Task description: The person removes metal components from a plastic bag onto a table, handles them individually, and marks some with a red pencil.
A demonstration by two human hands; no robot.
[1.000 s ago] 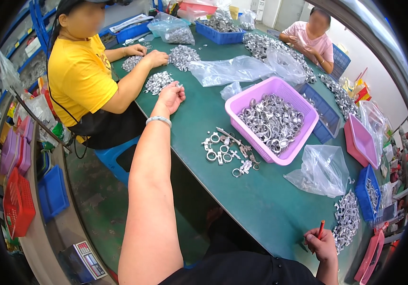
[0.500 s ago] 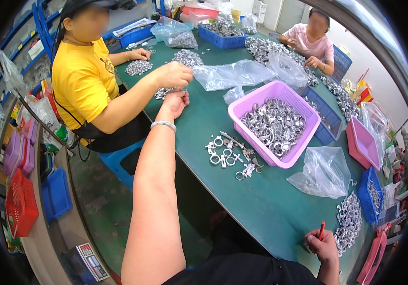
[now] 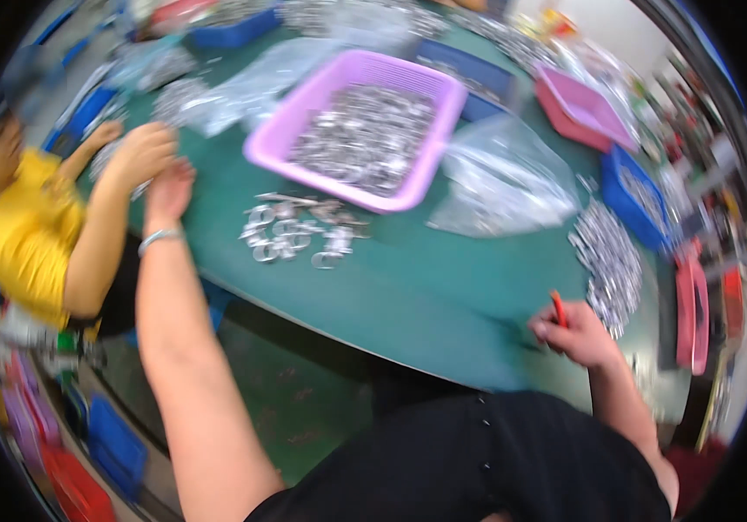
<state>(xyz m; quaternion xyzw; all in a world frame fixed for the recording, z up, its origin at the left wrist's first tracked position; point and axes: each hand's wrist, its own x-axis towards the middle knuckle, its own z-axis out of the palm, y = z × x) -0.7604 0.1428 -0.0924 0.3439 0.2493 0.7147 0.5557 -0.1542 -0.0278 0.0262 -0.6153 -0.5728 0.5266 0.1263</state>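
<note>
My left hand (image 3: 170,187), with a pale bangle (image 3: 160,237) on the wrist, reaches out over the table's left edge. It is right beside the hand of a person in yellow (image 3: 146,155); its fingers are blurred and partly hidden, so what lies between the two hands cannot be made out. My right hand (image 3: 580,334), low over the table at the right, is closed round a slim red pen-like tool (image 3: 559,308). Between my hands, several loose silver rings and small metal parts (image 3: 286,237) lie in front of a purple basket (image 3: 262,148) filled with silver rings.
A clear plastic bag (image 3: 504,187) lies right of the basket. Beyond my right hand are a pile of small metal parts (image 3: 610,265), a blue bin (image 3: 652,222) and a pink tray (image 3: 556,109). The green table's front edge (image 3: 321,335) curves before me.
My view has swung right and down, so the table and basket appear further left and higher. My left hand stays beside the other person's hand; my right still holds the red tool.
</note>
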